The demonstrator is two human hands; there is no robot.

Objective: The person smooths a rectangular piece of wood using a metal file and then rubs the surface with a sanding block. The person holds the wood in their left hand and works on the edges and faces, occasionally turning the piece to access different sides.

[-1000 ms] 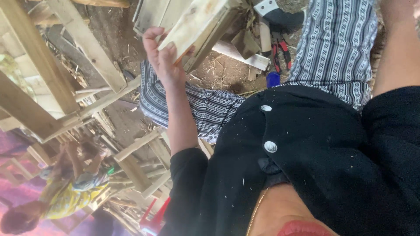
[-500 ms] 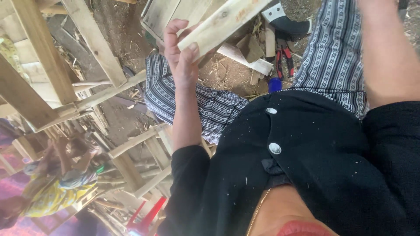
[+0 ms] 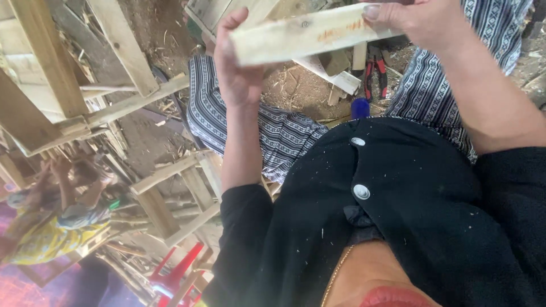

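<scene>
I hold a short pale wooden board [image 3: 307, 35] level in front of me, above my lap. My left hand [image 3: 236, 71] grips its left end, thumb on the near face and fingers behind. My right hand [image 3: 418, 21] pinches its right end from above. The board has a small nail head and a faint reddish mark on the face towards me. Below it lie my patterned black-and-white trousers [image 3: 273, 133] and black buttoned top [image 3: 398, 204].
Red-handled pliers [image 3: 376, 69], a small blue object [image 3: 357, 107] and wood offcuts [image 3: 335, 79] lie on the dirt between my legs. Wooden frames [image 3: 85, 85] stand at left. A person in yellow [image 3: 45, 233] works at lower left. A red stool [image 3: 176, 273] stands nearby.
My right hand has come into view and taken the board's right end. The board has swung from tilted to nearly level.
</scene>
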